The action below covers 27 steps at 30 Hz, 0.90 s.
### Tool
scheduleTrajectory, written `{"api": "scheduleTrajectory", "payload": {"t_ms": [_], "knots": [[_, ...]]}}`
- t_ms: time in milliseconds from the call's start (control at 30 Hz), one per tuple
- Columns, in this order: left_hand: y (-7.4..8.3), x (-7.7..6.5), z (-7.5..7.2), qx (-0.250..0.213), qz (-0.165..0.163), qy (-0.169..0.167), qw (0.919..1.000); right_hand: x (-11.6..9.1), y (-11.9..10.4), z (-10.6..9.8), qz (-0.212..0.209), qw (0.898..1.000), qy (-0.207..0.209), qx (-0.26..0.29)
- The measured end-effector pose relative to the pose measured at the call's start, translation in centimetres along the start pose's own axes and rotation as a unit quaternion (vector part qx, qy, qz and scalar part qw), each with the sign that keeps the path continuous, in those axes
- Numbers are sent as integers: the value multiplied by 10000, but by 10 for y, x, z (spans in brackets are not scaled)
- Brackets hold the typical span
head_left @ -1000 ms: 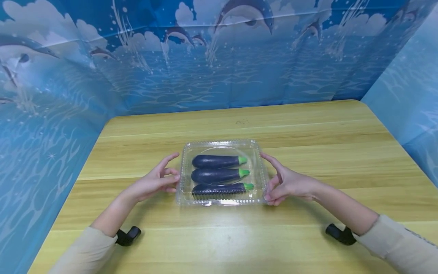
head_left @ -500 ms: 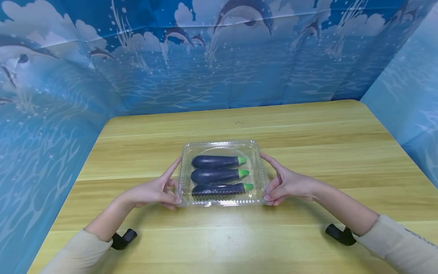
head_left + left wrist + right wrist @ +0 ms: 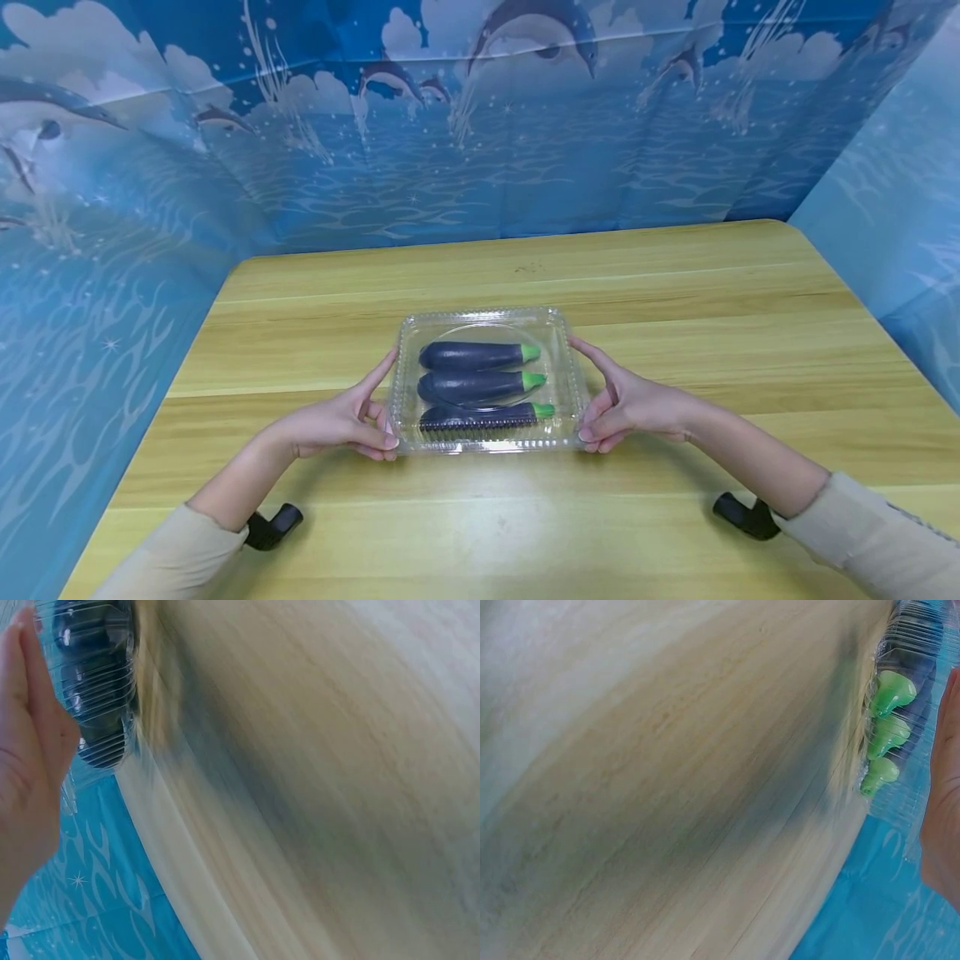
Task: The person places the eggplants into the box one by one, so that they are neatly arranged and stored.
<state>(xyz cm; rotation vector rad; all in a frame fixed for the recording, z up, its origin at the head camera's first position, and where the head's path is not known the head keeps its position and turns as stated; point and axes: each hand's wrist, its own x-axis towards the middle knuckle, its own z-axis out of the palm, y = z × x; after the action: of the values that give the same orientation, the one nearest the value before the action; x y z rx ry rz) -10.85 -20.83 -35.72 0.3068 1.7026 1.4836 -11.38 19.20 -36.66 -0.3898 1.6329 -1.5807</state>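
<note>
A clear plastic box [image 3: 558,417] lies in the middle of the head view, its lid down. Three dark purple eggplants [image 3: 474,386] lie side by side inside, green stem ends toward the right. My left hand [image 3: 337,425] grips the box's left side, thumb at the near corner and index finger stretched along the edge. On the opposite side my right hand [image 3: 637,404] holds the box in much the same way. The left wrist view shows the eggplants' rounded ends [image 3: 101,742] through the ribbed wall; the right wrist view shows their green stems [image 3: 891,694]. Some fingertips are hidden.
The box is over a light wooden table [image 3: 487,533]. Behind the table and at both sides hangs a blue cloth [image 3: 555,183] printed with dolphins. A black wrist-mounted device [image 3: 273,527] is on the left forearm, and another black device [image 3: 746,515] on the right.
My left hand has moved slightly nearer the front and taken hold of the box's left side, where it was looser before. The right hand and box have hardly moved.
</note>
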Motion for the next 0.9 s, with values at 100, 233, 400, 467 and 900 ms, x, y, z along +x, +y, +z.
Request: {"api": "scheduleTrajectory", "payload": {"t_ms": [100, 233, 400, 467, 900], "knots": [[0, 0, 0, -67, -72, 12, 10000, 0, 0, 0, 1, 10000, -3, 3], [0, 1, 0, -110, -133, 43, 9998, 0, 0, 0, 10, 10000, -10, 11], [0, 1, 0, -152, -120, 6, 9998, 0, -1, 1, 41, 10000, -18, 15], [-1, 2, 0, -196, -119, -9, 9997, 0, -1, 1, 42, 10000, -29, 26], [-5, 4, 0, -421, -91, 55, 9991, 1, -1, 0, 71, 9999, -91, 108]]}}
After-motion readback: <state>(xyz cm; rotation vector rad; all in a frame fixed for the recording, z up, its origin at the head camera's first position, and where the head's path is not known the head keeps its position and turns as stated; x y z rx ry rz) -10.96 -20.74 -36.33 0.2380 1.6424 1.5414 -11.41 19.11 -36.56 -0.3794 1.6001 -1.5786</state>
